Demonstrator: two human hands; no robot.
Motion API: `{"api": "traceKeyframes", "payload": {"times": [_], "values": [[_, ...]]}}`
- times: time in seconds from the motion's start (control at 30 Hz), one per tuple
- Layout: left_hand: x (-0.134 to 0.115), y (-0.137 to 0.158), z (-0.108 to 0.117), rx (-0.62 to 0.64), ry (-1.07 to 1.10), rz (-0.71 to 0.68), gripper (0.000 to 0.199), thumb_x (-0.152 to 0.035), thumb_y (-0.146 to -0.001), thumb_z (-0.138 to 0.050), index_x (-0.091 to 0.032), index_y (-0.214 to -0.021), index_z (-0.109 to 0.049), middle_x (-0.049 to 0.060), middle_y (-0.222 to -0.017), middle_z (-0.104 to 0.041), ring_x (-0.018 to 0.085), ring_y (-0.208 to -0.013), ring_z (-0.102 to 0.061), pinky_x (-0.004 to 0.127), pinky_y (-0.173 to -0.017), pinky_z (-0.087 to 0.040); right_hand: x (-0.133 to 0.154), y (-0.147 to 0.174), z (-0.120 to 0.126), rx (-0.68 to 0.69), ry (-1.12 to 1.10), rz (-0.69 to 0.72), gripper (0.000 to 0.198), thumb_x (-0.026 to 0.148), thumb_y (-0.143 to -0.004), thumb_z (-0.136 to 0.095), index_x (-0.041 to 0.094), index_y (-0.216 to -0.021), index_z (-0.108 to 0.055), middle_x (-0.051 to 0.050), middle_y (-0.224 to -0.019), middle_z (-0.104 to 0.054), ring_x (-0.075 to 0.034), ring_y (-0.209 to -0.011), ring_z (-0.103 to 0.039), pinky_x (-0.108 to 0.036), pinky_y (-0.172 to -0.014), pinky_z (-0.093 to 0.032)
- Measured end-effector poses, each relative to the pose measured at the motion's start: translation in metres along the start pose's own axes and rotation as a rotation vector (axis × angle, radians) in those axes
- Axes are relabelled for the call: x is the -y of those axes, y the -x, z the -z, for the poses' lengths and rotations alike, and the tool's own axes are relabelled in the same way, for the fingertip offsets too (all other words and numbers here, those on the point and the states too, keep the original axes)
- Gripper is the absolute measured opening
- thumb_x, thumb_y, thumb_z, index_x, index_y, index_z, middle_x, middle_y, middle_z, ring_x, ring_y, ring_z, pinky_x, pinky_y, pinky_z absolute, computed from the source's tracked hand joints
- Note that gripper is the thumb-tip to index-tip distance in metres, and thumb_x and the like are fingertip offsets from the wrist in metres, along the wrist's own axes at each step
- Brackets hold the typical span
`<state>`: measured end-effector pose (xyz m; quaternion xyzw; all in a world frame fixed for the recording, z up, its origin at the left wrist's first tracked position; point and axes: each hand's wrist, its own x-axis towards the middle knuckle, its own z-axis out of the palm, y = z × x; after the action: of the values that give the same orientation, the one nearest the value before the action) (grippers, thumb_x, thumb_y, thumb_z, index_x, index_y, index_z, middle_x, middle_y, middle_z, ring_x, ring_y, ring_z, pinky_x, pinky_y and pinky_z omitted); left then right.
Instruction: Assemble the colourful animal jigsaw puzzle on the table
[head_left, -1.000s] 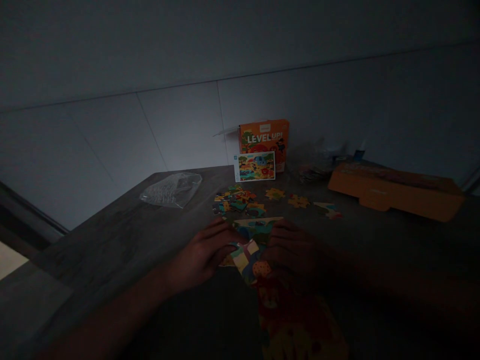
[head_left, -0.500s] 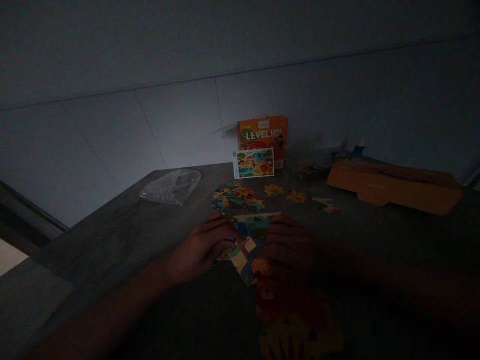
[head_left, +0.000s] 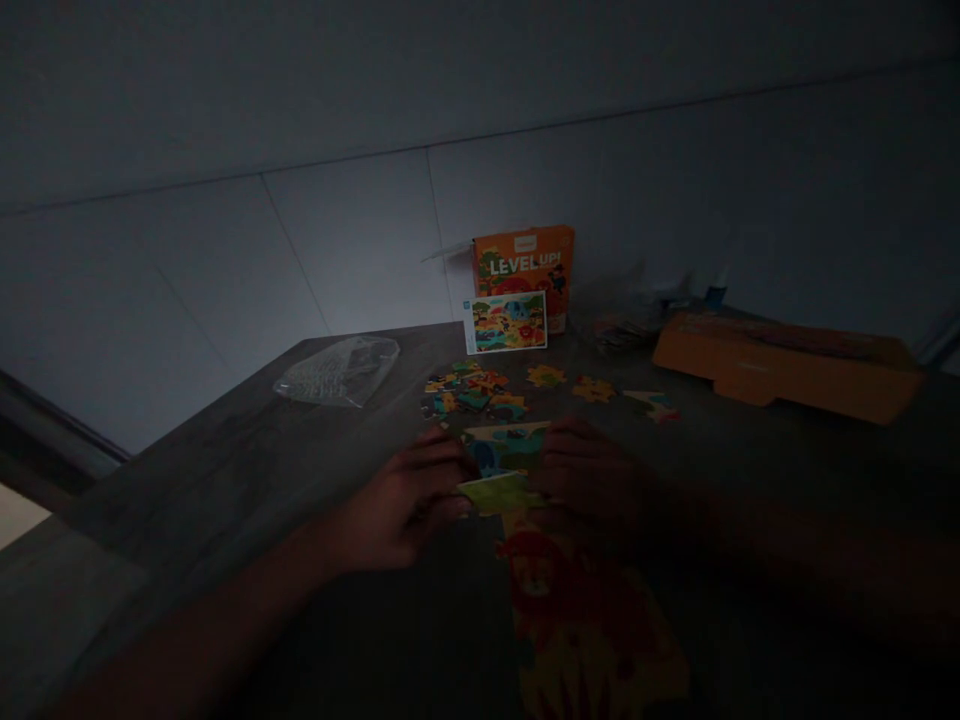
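Between my two hands is a yellow-green puzzle piece, tilted so its pale upper edge shows. My left hand is closed on its left end, thumb below and fingers above. Curled at its right end, my right hand also grips it, though the fingertips are dark. Just behind lies a joined puzzle section with a blue elephant. Nearer to me, a larger puzzle section with a red-maned lion lies in deep shadow, its top reaching the piece.
Loose puzzle pieces are heaped behind my hands, with a few to their right. A picture card leans on an orange box. At left lies a clear plastic bag; an orange box lid is at right.
The multicoloured piece surface seen slanting between my hands is gone from sight; a level yellow-green piece shows there now. The orange round patch beside my right hand no longer shows.
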<state>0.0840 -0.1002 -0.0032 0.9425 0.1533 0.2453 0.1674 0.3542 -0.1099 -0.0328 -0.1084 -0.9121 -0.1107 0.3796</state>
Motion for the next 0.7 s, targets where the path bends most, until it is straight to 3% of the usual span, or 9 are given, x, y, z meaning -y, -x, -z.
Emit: {"api": "traceKeyframes", "payload": {"times": [0.2, 0.3, 0.47, 0.57, 0.7], "values": [[-0.017, -0.004, 0.0, 0.05, 0.072, -0.005, 0.011, -0.014, -0.096, -0.053, -0.016, -0.093, -0.064, 0.009, -0.098, -0.063, 0.023, -0.095, -0.056, 0.039, -0.088, -0.045, 0.0, -0.003, 0.002, -0.057, 0.055, -0.038, 0.017, 0.027, -0.103, -0.055, 0.012, -0.11, -0.059, -0.005, -0.082, -0.065, -0.019, -0.075, -0.057, -0.037, -0.08, -0.045], [-0.019, -0.003, -0.001, 0.042, 0.095, -0.007, 0.016, -0.014, -0.096, -0.052, -0.016, -0.101, -0.067, 0.009, -0.101, -0.063, 0.023, -0.097, -0.058, 0.039, -0.088, -0.047, 0.0, -0.006, 0.004, -0.049, 0.119, -0.034, 0.016, 0.028, -0.104, -0.054, 0.013, -0.105, -0.06, -0.005, -0.08, -0.064, -0.02, -0.074, -0.057, -0.037, -0.077, -0.045], [-0.018, -0.002, -0.003, -0.047, 0.096, -0.03, 0.01, -0.017, -0.096, -0.055, -0.016, -0.09, -0.064, 0.008, -0.097, -0.061, 0.021, -0.093, -0.058, 0.035, -0.083, -0.049, 0.002, -0.008, 0.005, -0.029, 0.175, -0.044, 0.019, 0.031, -0.102, -0.055, 0.015, -0.093, -0.059, -0.005, -0.077, -0.063, -0.02, -0.075, -0.057, -0.037, -0.077, -0.045], [-0.016, -0.002, -0.003, -0.084, 0.03, -0.025, 0.008, -0.023, -0.097, -0.06, -0.016, -0.095, -0.063, 0.009, -0.1, -0.063, 0.022, -0.095, -0.058, 0.037, -0.086, -0.049, 0.002, -0.008, 0.004, -0.022, 0.172, -0.056, 0.021, 0.031, -0.099, -0.056, 0.018, -0.082, -0.055, -0.003, -0.071, -0.059, -0.019, -0.071, -0.055, -0.036, -0.076, -0.045], [-0.011, -0.002, -0.003, -0.096, -0.002, 0.004, 0.028, -0.036, -0.093, -0.072, -0.016, -0.111, -0.064, 0.009, -0.106, -0.067, 0.023, -0.099, -0.06, 0.038, -0.089, -0.049, 0.001, -0.008, 0.003, -0.026, 0.172, -0.03, 0.022, 0.032, -0.094, -0.053, 0.02, -0.075, -0.05, -0.001, -0.066, -0.052, -0.018, -0.065, -0.049, -0.036, -0.072, -0.043]]}}
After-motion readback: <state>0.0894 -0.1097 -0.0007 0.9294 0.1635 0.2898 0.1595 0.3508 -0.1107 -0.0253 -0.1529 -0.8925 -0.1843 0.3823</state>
